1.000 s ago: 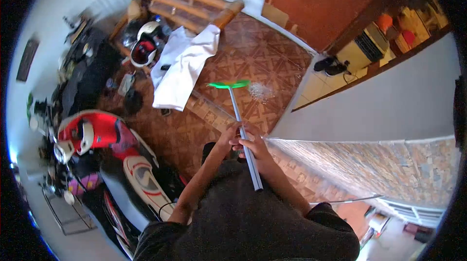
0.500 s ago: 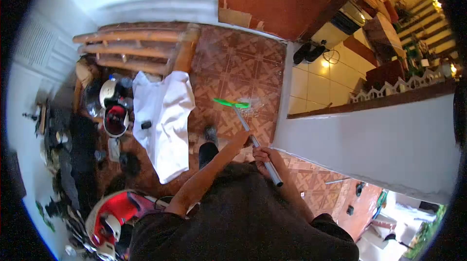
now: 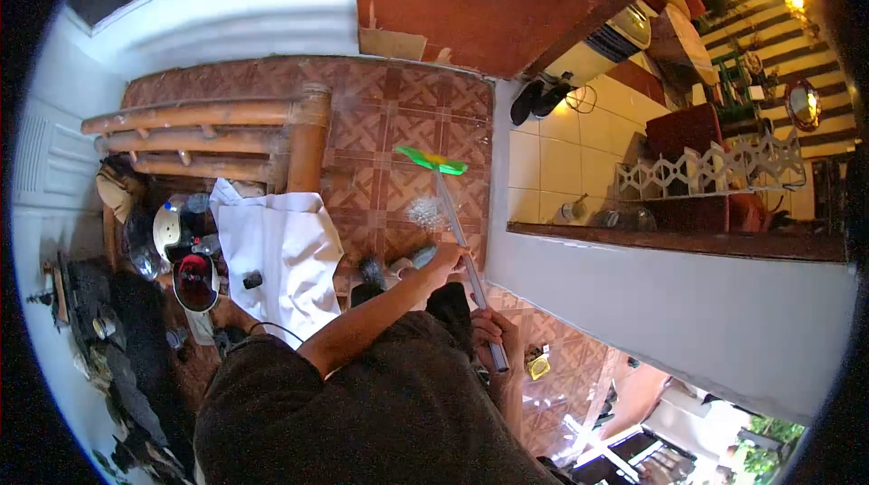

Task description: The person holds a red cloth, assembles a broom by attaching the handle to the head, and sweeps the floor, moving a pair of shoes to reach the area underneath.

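A broom with a bright green head and a grey handle slants across the tiled floor. My left hand is wrapped round the middle of the handle. Closer to my body, my right hand grips it near its top end. Between the broom head and my feet lies a small pile of whitish debris, just left of the handle. The bristles are at the floor on the far side of that pile.
A bamboo bench stands on the left, a white cloth draped on it beside several helmets. To the right runs a low white wall. Black shoes sit past the doorway edge. A yellow object lies behind my right hand.
The broom head has gone from beside the debris to beyond it, and the debris now forms a tighter pile nearer my feet. My view has turned; both hands keep their hold.
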`<state>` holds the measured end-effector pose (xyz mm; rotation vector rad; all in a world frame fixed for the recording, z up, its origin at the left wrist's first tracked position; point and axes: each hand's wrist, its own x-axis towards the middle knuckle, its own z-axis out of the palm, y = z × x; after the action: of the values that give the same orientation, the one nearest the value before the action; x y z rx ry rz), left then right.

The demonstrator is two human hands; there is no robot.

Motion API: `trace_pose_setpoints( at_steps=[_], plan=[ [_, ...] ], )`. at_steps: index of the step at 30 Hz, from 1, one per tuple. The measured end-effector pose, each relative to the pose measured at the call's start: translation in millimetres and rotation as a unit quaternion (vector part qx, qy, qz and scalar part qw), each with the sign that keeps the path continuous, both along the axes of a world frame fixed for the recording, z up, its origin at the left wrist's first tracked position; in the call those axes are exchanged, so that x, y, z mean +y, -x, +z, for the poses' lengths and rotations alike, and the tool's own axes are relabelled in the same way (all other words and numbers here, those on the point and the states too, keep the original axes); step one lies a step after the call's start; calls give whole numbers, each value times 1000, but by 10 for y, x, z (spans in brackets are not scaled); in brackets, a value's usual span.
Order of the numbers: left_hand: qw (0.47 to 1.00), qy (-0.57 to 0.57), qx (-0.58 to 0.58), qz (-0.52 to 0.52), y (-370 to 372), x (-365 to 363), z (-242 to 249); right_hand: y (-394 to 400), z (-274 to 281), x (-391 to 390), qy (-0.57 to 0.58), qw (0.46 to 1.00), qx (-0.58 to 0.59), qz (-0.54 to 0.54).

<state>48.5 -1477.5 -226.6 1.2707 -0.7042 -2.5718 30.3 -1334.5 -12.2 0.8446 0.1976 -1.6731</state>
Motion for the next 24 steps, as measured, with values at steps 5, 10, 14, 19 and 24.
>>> trace_pose_setpoints(
  at_steps=[5, 10, 14, 19, 24],
  plan=[
    [998, 30, -10, -50, 452, -274, -181, 329, -7, -217, 81, 996, -20, -12],
    [993, 51, -27, -99, 875, -662, -444, 738, 22, -642, 92, 995, 23, 6],
    [993, 54, 44, -92, 792, -1115, 252, 1076, 32, -887, 101, 993, 24, 52],
    [976, 90, 45, -194, 753, -1650, 630, 1465, -234, -1023, 48, 972, 182, 143],
    [891, 291, -20, -348, 663, -2563, 518, 1829, -1096, -1128, 151, 964, 171, 135]
  ],
)
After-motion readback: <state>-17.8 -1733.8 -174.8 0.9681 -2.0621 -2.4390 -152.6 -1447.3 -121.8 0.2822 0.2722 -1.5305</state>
